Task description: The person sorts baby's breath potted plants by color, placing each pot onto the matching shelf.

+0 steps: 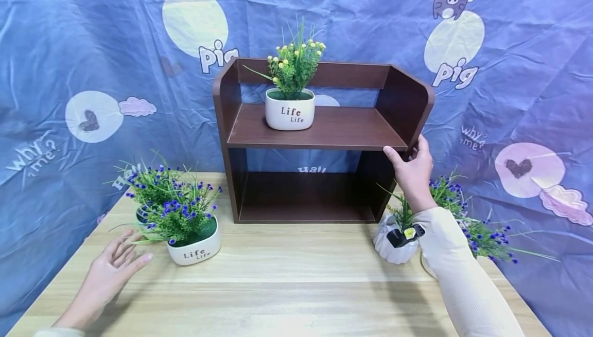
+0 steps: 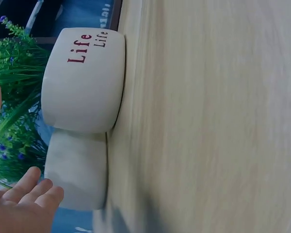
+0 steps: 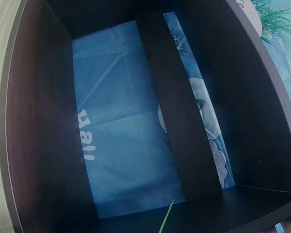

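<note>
A dark brown two-tier desk shelf [image 1: 347, 126] stands at the back of the table. My right hand [image 1: 415, 172] grips its right side panel, thumb in front and fingers round the outer side; in the right wrist view the thumb shows at the edge. On the upper tier sits a white "Life" pot with yellow flowers [image 1: 291, 113]. At the left, my left hand [image 1: 113, 267] is beside a white pot of purple flowers [image 1: 194, 244], fingers loosely extended and holding nothing. Another purple-flowered plant [image 1: 155, 185] stands behind it; its white pot [image 2: 77, 170] appears in the left wrist view.
Right of the shelf stands a ribbed white pot [image 1: 394, 252], partly covered by a black device [image 1: 400, 236] at the right wrist. Further right are more purple flowers [image 1: 493, 242], partly hidden by the right sleeve. A blue printed curtain [image 1: 361, 23] hangs behind the wooden table [image 1: 287, 270].
</note>
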A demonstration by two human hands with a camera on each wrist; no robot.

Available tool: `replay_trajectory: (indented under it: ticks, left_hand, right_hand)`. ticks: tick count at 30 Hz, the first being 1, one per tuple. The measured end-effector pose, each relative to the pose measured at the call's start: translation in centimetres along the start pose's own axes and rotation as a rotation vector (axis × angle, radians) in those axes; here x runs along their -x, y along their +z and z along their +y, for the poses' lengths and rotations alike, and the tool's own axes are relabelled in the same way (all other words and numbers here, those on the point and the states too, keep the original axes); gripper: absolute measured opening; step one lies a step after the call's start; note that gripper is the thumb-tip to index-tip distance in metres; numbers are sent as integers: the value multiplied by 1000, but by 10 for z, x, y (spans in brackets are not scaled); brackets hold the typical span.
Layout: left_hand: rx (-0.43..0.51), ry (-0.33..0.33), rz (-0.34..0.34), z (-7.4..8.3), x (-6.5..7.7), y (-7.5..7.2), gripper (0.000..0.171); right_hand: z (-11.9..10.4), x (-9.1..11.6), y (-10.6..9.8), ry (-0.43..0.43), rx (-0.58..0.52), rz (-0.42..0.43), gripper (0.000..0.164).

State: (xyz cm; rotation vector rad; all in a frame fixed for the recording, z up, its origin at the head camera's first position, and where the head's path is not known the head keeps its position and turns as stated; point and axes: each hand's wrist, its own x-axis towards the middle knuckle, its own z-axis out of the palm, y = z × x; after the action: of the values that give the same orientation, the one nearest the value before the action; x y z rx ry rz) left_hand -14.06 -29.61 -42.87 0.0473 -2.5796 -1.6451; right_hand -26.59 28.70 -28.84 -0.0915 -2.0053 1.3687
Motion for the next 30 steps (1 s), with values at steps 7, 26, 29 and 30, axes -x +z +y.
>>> replay_trajectory:
  ticks: [7,26,29,30]
  left_hand:
    - [266,-39,-49,-8,-5,6,65]
    - [125,-87,-151,2,-18,35,83]
    - [91,-102,-157,3,-20,38,84]
    - [73,-101,-157,3,-21,39,84]
  right_hand:
    - [1,-2,0,-3,-1,12,70]
    - [1,-2,1,9,1,11,72]
    - [3,-3,1,19,-2,8,71]
    - [3,-3,1,21,0,8,70]
